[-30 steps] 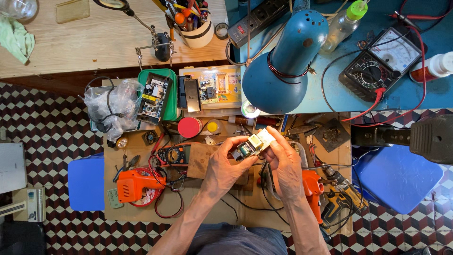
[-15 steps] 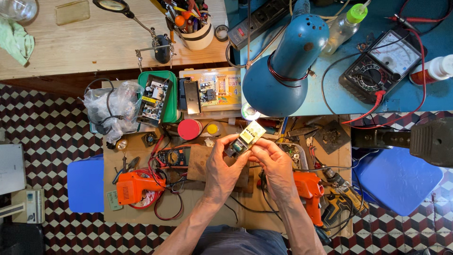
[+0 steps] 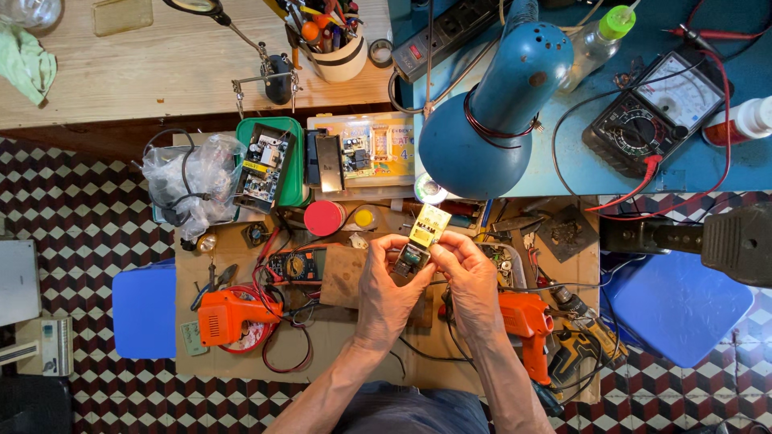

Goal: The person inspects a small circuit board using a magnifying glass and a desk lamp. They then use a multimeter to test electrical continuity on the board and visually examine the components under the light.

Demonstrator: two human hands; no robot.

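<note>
Head view | both hands (image 3: 426,281) pinching small yellow-labelled module (image 3: 420,241) | its underside hidden by fingers

This is a small electronics repair workshop, set up on a patterned tile floor (image 3: 80,241). Just beyond the fingers (image 3: 406,241) stands a blue desk lamp (image 3: 490,112). Further out past the fingertips, to the right, an analogue multimeter (image 3: 655,108) with red leads lies on a blue bench (image 3: 563,173). To the left of the fingers sit bare circuit boards in a green tray (image 3: 291,173) and a small digital meter (image 3: 296,264). Orange power tools (image 3: 229,315) lie on either side, nearer the wrists. A cup of screwdrivers (image 3: 338,48) and a power strip (image 3: 450,28) stand well beyond the fingers.
</note>
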